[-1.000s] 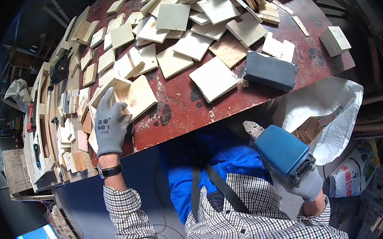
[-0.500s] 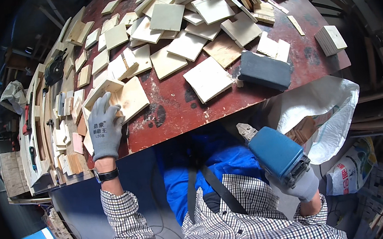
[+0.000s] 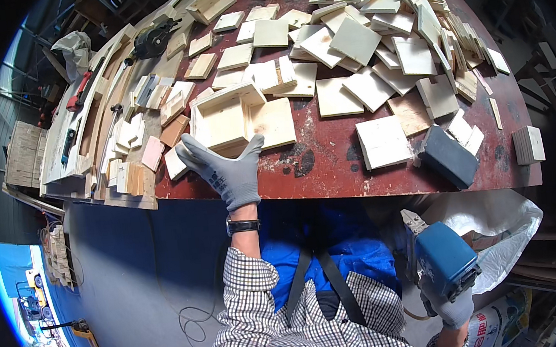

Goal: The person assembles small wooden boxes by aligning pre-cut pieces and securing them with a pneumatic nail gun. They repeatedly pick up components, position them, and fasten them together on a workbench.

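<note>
My left hand (image 3: 228,175), in a grey work glove, is at the near side of a small open wooden box (image 3: 218,120). Its thumb and fingers are spread wide around the box's near end, and the palm hides part of that edge. A flat square board (image 3: 272,123) lies against the box's right side. Low at the right, off the table's front edge, my right hand (image 3: 453,305) grips a blue nail gun (image 3: 445,258) with a metal nose tilted up and left. The gun's body covers most of those fingers.
Many pale wooden squares (image 3: 365,88) are heaped on the red table (image 3: 333,185). A dark grey block (image 3: 448,157) sits by the front edge, a stacked wood block (image 3: 528,145) at the right corner. A white sack (image 3: 514,228) hangs open below. Tools and offcuts line the left.
My view has turned, so the table appears shifted right. My left hand's fingers have spread from the box's inner side to around its near end. The nail gun stays in my right hand.
</note>
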`<state>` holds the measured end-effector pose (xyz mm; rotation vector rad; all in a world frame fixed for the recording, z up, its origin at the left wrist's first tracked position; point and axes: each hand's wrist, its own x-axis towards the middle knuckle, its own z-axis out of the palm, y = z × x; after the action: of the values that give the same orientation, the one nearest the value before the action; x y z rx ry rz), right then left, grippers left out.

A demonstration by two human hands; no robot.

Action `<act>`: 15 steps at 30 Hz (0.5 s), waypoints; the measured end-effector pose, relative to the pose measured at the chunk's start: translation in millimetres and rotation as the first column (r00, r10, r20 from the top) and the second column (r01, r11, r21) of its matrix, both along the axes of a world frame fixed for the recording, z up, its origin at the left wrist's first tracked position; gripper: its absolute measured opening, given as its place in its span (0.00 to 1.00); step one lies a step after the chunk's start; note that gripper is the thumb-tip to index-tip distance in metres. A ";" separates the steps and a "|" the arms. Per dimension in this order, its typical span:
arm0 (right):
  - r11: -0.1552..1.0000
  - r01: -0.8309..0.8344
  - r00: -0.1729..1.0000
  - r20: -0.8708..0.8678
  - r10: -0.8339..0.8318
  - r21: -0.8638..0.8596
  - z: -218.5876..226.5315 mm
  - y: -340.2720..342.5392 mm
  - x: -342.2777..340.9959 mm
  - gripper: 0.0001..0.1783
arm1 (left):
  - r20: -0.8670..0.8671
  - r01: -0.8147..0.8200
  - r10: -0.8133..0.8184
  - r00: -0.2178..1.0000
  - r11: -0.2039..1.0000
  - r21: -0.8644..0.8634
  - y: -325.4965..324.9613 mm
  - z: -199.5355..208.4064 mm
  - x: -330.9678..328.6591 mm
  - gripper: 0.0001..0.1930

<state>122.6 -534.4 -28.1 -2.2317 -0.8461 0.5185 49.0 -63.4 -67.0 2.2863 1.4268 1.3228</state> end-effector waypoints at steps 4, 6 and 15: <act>0.998 -0.050 0.994 0.095 0.048 0.024 8.1 4.8 0.0 0.23 | 0.060 -0.013 0.009 0.998 0.997 0.075 15.3 -11.2 7.4 0.64; 0.998 -0.054 0.994 0.095 0.052 0.015 13.0 9.1 -2.6 0.21 | 0.069 -0.003 -0.008 0.998 0.988 0.153 20.9 -14.7 10.0 0.52; 0.964 -0.250 0.957 0.129 0.260 -0.091 1.4 3.3 -3.6 0.27 | 0.035 -0.002 -0.004 0.999 0.983 0.186 7.3 -17.0 -4.1 0.48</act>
<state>119.1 -531.1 -26.7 -2.2589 -1.2175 0.5233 44.9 -56.1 -84.0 2.3626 1.3426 1.5488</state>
